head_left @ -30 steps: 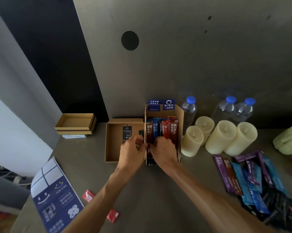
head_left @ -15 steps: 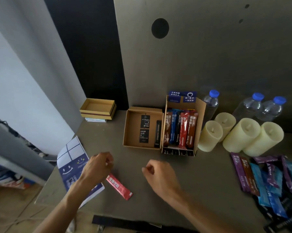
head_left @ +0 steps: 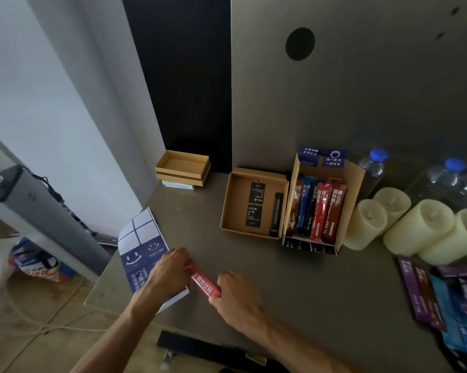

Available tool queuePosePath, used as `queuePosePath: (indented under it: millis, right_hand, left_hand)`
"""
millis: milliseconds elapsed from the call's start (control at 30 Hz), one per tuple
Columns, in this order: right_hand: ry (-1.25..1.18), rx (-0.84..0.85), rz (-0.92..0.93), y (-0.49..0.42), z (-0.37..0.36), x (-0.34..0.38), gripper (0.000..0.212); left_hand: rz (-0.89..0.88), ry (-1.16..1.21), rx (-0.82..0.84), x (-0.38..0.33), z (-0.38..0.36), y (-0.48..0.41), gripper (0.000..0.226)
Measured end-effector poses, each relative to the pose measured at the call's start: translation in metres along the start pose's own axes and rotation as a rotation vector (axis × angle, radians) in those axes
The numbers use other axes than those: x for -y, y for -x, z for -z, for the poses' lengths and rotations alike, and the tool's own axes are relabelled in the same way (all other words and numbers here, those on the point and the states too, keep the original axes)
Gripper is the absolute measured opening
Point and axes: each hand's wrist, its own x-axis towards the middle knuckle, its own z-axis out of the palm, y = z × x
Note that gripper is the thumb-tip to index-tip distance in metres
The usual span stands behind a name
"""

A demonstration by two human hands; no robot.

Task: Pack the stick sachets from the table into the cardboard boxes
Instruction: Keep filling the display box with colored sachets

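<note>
Head view, red sachet (head_left: 203, 282) diagonal, upper-left to lower-right

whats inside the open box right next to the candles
The cardboard box holds a row of stick sachets, brown, blue and red, side by side. Whatever lies beneath them is covered, so a second layer cannot be ruled out.

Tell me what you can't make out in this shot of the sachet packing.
Head view:
- The red sachet: both ends hidden under the left hand and right hand.
- The loose sachets: pile cut off by the right edge, count unknown.
- The packed sachets in the box: print too small to read.
</note>
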Motion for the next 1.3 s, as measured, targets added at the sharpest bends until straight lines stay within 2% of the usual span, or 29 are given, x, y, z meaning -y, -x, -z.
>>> queuePosePath:
  millis: [133, 200, 333, 400, 533, 633, 733, 833, 900, 1033, 1200, 1300]
  right_hand:
    - [-0.020, -0.028, -0.037, -0.006, -0.001, -0.008, 0.027]
    - [-0.094, -0.019, -0.060, -0.005, 0.004, -0.013, 0.019]
    - [-0.268, 0.026, -0.072, 0.003, 0.029, -0.026, 0.020]
    - [-0.473, 0.089, -0.092, 0.009, 0.045, -0.034, 0.019]
    - [-1.092, 0.318, -0.142, 0.023, 0.075, -0.050, 0.019]
    - [-1.292, 0.418, -0.078, 0.032, 0.090, -0.062, 0.019]
    - [-1.288, 0.389, -0.054, 0.040, 0.100, -0.066, 0.024]
    - [-1.232, 0.233, -0.020, 0.045, 0.110, -0.072, 0.036]
    - [-1.112, 0.127, 0.007, 0.050, 0.115, -0.074, 0.040]
    - [-0.869, -0.059, -0.014, 0.056, 0.121, -0.074, 0.023]
    - [-0.885, -0.141, -0.037, 0.060, 0.126, -0.081, 0.018]
    - [-0.893, -0.187, -0.032, 0.061, 0.129, -0.085, 0.010]
  left_hand:
    - [0.009, 0.058, 0.033, 0.000, 0.000, -0.004, 0.007]
    - [0.010, 0.160, 0.041, 0.001, 0.001, -0.007, 0.006]
    - [-0.090, 0.415, 0.058, -0.012, 0.012, -0.008, 0.008]
    - [-0.184, 0.511, 0.074, -0.026, 0.021, -0.006, 0.008]
    - [-0.363, 0.580, 0.080, -0.055, 0.038, 0.001, 0.023]
    - [-0.376, 0.673, 0.124, -0.077, 0.043, 0.004, 0.015]
    - [-0.335, 0.785, 0.153, -0.097, 0.046, 0.006, 0.010]
    - [-0.307, 0.819, 0.113, -0.119, 0.050, 0.008, 0.012]
    - [-0.298, 0.838, 0.067, -0.133, 0.052, 0.008, 0.011]
    - [-0.359, 0.817, 0.036, -0.157, 0.053, 0.010, 0.009]
    - [-0.447, 0.711, 0.155, -0.168, 0.043, 0.011, 0.015]
    - [-0.446, 0.647, 0.160, -0.173, 0.036, 0.008, 0.015]
